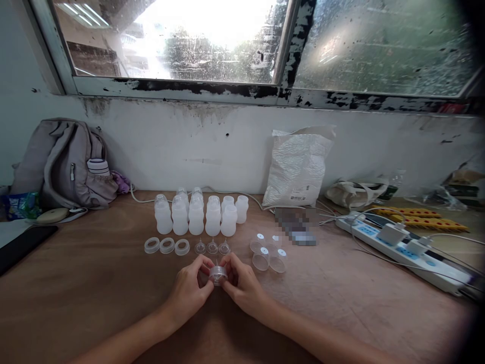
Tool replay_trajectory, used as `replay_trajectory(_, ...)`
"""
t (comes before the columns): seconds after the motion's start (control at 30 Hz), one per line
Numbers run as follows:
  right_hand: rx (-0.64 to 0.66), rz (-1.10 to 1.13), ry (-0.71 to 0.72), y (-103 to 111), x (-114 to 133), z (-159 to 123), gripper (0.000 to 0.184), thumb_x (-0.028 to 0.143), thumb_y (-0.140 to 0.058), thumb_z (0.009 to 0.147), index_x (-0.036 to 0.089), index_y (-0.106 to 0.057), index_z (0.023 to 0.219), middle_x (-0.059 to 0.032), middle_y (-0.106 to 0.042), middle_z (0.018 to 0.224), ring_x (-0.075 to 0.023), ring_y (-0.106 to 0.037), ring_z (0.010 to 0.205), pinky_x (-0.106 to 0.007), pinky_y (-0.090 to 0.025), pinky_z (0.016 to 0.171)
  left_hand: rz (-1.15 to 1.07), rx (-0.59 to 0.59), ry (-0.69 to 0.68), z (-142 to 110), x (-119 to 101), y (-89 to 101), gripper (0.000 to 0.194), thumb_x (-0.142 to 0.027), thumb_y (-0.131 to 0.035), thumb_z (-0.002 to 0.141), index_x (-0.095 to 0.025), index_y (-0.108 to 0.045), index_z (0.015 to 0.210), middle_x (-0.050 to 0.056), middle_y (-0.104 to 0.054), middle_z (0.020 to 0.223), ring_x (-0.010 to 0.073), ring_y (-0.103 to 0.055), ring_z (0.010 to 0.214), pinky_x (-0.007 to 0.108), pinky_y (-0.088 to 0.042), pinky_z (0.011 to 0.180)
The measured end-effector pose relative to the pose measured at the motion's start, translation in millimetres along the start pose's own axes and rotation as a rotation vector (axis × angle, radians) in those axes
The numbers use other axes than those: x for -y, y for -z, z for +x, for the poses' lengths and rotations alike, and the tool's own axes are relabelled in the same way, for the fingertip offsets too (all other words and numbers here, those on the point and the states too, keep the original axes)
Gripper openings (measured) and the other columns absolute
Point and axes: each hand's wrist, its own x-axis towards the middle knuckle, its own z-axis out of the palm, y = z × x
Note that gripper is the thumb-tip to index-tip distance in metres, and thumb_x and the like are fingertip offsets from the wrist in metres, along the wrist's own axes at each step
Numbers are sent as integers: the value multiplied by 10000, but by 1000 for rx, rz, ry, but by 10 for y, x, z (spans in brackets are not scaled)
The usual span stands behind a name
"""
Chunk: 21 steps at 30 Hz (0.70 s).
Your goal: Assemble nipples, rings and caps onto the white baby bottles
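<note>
My left hand (195,284) and my right hand (242,284) pinch a clear bottle collar ring (217,273) from its two sides. A clear nipple appears to sit in the ring, partly hidden by my fingers. Just beyond stand three clear silicone nipples (212,247) in a row. To their left lie three loose collar rings (166,246). Several frosted baby bottles (196,220) stand upright behind, some capped with clear domes. Right of my hands lie several clear round cups (269,255) with white spots.
A silvery mailing bag (297,167) leans on the wall, with a blurred flat object (297,227) before it. A power strip (405,253) with plugs and cables crosses the right side. At left are a backpack (68,162) and a black flat object (26,247).
</note>
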Motion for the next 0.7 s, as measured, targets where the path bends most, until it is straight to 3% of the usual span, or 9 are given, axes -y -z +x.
replay_trajectory(0.7,44,-82,50,-3,17,-29,257,23,-433,624,201,-438,809,57,-438,633,-90,-406,571,-198,-304,537,35,17,-15,-24,-6,-12,102,-158,-487,675,-202,-464,764,-42,-547,643,110,-503,561,202,-348,529)
